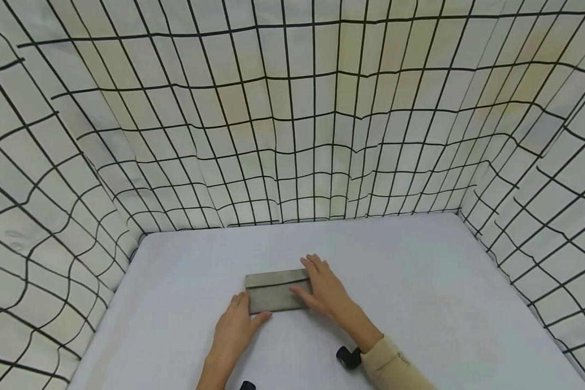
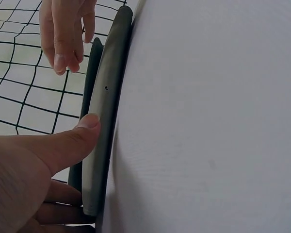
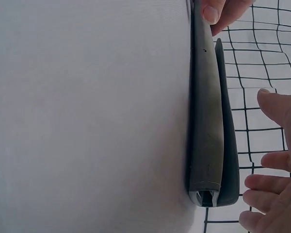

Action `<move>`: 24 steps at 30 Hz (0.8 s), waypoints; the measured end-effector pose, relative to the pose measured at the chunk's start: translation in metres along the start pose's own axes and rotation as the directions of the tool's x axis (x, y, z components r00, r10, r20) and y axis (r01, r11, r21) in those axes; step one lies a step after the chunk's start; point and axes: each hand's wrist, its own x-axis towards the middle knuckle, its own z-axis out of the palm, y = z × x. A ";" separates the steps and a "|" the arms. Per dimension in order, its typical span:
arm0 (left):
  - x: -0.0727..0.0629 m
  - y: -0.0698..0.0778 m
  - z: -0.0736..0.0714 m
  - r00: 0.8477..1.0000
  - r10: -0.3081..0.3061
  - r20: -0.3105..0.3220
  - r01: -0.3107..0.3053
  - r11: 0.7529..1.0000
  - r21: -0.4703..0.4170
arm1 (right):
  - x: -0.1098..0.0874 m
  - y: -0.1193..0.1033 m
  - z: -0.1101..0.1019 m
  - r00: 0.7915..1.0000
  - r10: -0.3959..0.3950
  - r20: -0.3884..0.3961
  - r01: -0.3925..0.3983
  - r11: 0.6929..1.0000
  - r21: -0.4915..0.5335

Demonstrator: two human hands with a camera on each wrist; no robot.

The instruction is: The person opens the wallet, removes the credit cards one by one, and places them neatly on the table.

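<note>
Biggest thing on my feed is the white wall (image 1: 326,130) w/ black grid lines, filling the top half of the frame and running down both sides. Below it, lower middle, there's the white table (image 1: 419,281), wide & pale.

Next size down, a beige sleeve (image 1: 395,365) at bottom right, w/ the person's right hand (image 1: 327,290) coming out of it, just right of bottom center. Head cam puts that hand over the pouch's right end, but on the right wrist cam I get a gap btwn them, fingers spread, so it's not gripping anything afaict. The left hand (image 1: 235,327), lower center-left, has the pouch's near left corner pinched, thumb on the near edge, other fingers around the left end. Hands are well apart, one per end.

The grey pouch (image 1: 273,297) itself lies flat on the table, lower center, flap line running across its upper part. Wrist cams show the flap lifted a bit.

Smallest: 2 black gadgets by the wrists, one (image 1: 347,357) touching the sleeve, the other (image 1: 247,385) half cut off at the bottom edge.
</note>
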 end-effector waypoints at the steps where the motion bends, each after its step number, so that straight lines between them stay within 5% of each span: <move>1: 0.000 0.000 0.000 1.000 0.008 -0.009 -0.008 1.000 0.002 | 0.001 0.000 0.000 1.000 0.002 0.013 -0.002 1.000 0.000; 14: 0.002 0.004 -0.001 1.000 0.015 -0.007 -0.015 1.000 -0.017 | 0.010 -0.002 0.008 0.996 -0.087 0.035 0.092 0.982 -0.162; 24: 0.006 0.004 0.000 0.999 0.038 0.004 -0.037 0.998 -0.045 | 0.018 -0.003 0.007 0.985 -0.167 0.044 0.173 0.940 -0.294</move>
